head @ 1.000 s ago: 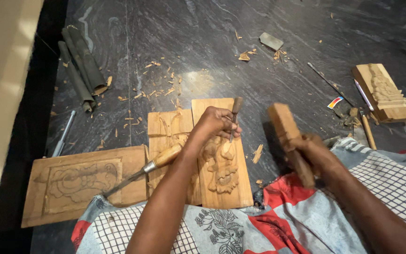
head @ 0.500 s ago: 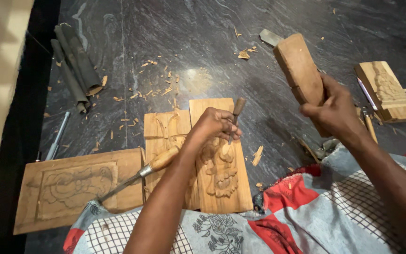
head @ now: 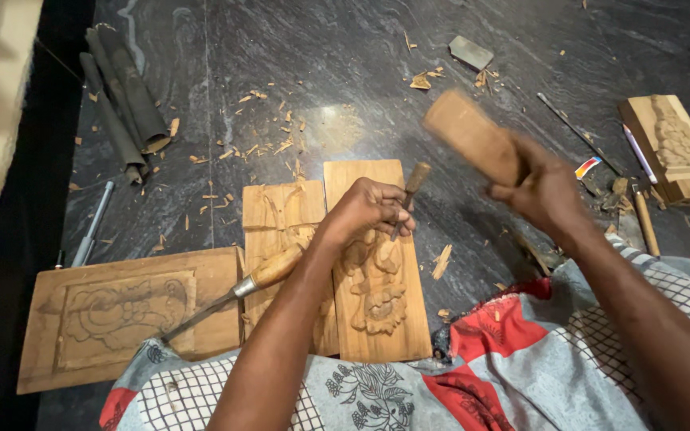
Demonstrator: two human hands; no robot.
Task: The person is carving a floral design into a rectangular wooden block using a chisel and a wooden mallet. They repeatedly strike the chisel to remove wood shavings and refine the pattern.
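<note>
My left hand [head: 365, 209] grips a small chisel [head: 409, 191] with a wooden handle, its tip set on a carved wooden panel [head: 377, 303] lying on the dark floor. The panel shows a raised figure in relief. My right hand [head: 541, 187] holds a wooden mallet block [head: 469, 136], blurred, tilted down toward the chisel's handle end and a short way to its right. A second, partly carved panel [head: 269, 211] lies just left of the first, under my left forearm.
A larger chisel [head: 241, 287] lies across a wide carved panel [head: 121, 315] at lower left. A dark tool roll [head: 121, 104] sits upper left. A carved block [head: 676, 148], several tools [head: 640, 215] and wood chips [head: 265, 144] lie on the floor. Patterned cloth [head: 505, 375] covers my legs.
My right hand lifted the mallet from beside my knee up high, and now swings it down toward the chisel handle. My left hand stays put on the chisel.
</note>
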